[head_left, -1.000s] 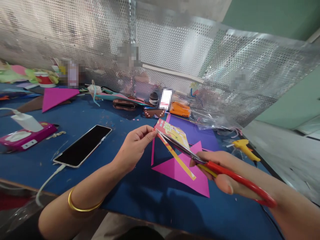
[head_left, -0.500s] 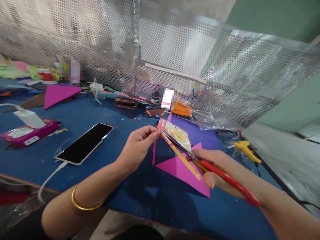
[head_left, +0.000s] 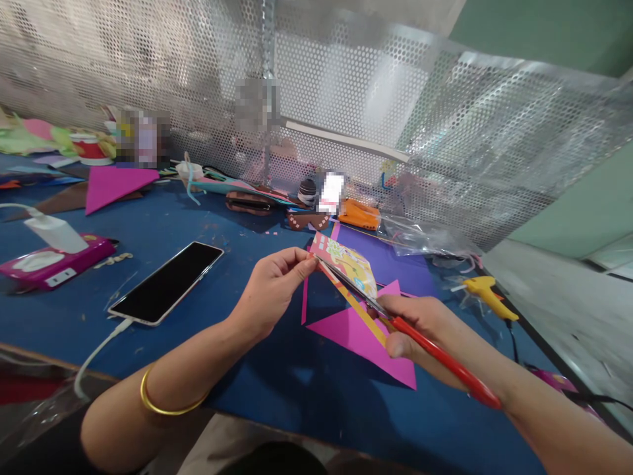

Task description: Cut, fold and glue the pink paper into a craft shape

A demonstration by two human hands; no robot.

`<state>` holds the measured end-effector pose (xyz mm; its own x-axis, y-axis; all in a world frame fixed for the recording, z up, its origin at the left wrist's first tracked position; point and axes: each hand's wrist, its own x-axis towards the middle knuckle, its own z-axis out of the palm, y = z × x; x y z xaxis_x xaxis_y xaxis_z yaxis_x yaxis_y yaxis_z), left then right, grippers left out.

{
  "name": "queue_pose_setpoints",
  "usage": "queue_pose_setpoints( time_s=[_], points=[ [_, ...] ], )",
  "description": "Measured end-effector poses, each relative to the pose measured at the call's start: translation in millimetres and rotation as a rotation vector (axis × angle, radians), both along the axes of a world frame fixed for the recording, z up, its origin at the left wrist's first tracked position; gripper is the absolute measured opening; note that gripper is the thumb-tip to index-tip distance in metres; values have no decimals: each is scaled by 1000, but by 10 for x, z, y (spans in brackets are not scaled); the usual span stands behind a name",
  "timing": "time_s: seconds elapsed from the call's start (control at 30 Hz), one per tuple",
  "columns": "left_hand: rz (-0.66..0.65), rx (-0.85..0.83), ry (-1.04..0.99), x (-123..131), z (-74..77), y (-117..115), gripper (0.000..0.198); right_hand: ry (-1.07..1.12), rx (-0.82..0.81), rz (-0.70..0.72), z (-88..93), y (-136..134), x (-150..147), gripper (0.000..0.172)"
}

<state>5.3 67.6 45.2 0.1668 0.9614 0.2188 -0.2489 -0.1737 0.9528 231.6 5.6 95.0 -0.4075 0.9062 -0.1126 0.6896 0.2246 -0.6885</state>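
Hand, left (head_left: 277, 290): pinching patterned card (head_left: 349, 258). Hand, right (head_left: 425, 313): gripping red-handled scissors (head_left: 422, 342). Glue gun (head_left: 487, 293): lying near right edge of bench (head_left: 267, 396).

Hands (head_left: 274, 290) (head_left: 425, 320): two
Scissors (head_left: 445, 361): one pair
Printed card (head_left: 351, 259): one
Yellow strip (head_left: 361, 313): one
Pink triangles (head_left: 363, 343) (head_left: 116, 187): two
Glue gun (head_left: 482, 291): one
Black-screen phone (head_left: 168, 284): one
Gold bangle (head_left: 171, 411): one
Red cup (head_left: 91, 152): one
White plug (head_left: 57, 234): one
Blue table (head_left: 287, 396): one

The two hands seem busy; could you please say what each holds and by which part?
The left hand pinches the printed card at its left edge; the right hand holds the scissors by the red handles.
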Motion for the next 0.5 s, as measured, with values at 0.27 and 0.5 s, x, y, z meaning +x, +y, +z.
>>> queue_pose_setpoints(
  time_s=[0.27,0.5],
  points=[
    [0,22,-4,5,-14,12,16,51,-43,-7,-14,2,10,69],
    [-29,52,-24,-7,-25,26,14,-13,-5,59,-36,12,77,75]
  ],
)
